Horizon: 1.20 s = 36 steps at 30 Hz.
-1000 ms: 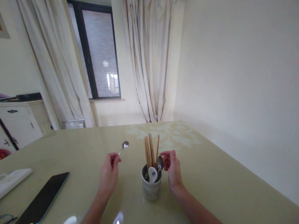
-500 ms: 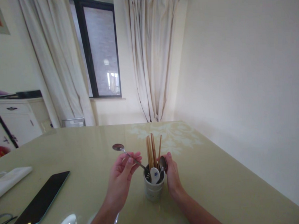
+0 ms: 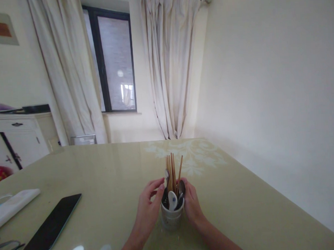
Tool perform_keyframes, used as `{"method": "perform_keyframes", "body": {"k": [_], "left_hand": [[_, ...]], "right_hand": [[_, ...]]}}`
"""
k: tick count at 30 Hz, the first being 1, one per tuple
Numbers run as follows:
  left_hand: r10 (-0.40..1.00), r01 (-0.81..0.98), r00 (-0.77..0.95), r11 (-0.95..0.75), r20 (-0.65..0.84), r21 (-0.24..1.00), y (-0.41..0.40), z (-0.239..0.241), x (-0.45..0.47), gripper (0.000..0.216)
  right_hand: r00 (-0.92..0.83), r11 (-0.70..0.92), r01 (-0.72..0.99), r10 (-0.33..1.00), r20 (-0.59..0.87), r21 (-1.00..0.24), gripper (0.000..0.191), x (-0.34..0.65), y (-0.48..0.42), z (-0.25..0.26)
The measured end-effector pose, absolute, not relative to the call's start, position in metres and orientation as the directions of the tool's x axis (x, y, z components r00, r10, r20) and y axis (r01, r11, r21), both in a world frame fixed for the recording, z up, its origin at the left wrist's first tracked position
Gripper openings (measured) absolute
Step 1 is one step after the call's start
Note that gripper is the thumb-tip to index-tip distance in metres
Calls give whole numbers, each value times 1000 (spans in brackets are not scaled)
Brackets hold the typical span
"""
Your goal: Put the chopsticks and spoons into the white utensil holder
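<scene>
A light-coloured cup (image 3: 172, 218) stands upright on the table. Wooden chopsticks (image 3: 173, 169), a white spoon with a blue mark (image 3: 172, 200) and a dark metal spoon (image 3: 182, 187) stick out of it. Another metal spoon (image 3: 166, 174) stands in the cup's left side, leaning on the chopsticks. My left hand (image 3: 149, 204) is beside this spoon, fingers curved and thumb apart, tips at or very close to its stem. Round the cup's right side, my right hand (image 3: 192, 204) grips it; its fingertips are hidden behind the cup and cutlery.
On the left of the table (image 3: 116, 180) lie a dark phone or tablet (image 3: 50, 228), a white power strip-like bar (image 3: 13, 207) and glasses (image 3: 7, 249). A wall (image 3: 272, 97) runs along the right edge. Curtains (image 3: 172, 65) and a window (image 3: 117, 64) are behind.
The metal spoon in my left hand has swung from a slant, bowl to the left, to upright in the cup. My left hand moved right and its fingers loosened. My right hand stayed at the cup.
</scene>
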<state>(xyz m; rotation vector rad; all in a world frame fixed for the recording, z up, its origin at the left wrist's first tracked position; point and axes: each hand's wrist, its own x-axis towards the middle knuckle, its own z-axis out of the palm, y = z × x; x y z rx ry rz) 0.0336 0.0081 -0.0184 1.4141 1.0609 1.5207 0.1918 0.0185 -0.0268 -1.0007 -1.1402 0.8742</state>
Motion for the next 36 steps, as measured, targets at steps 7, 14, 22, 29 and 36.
{"method": "perform_keyframes", "body": {"k": [7, 14, 22, 29, 36], "left_hand": [[906, -107, 333, -240, 262, 965, 2, -19, 20, 72], [880, -4, 433, -214, 194, 977, 11, -37, 14, 81], [907, 223, 278, -381, 316, 898, 19, -59, 15, 68], [917, 384, 225, -395, 330, 834, 28, -91, 6, 65], [917, 465, 266, -393, 298, 793, 29, -89, 5, 62]], "right_hand": [[122, 415, -51, 905, 407, -908, 88, 209, 28, -26], [-145, 557, -2, 822, 551, -831, 86, 225, 28, -31], [-133, 562, 200, 827, 546, -803, 70, 218, 31, -37], [261, 445, 471, 755, 602, -762, 48, 265, 71, -42], [494, 222, 602, 651, 577, -767, 42, 337, 91, -42]]}}
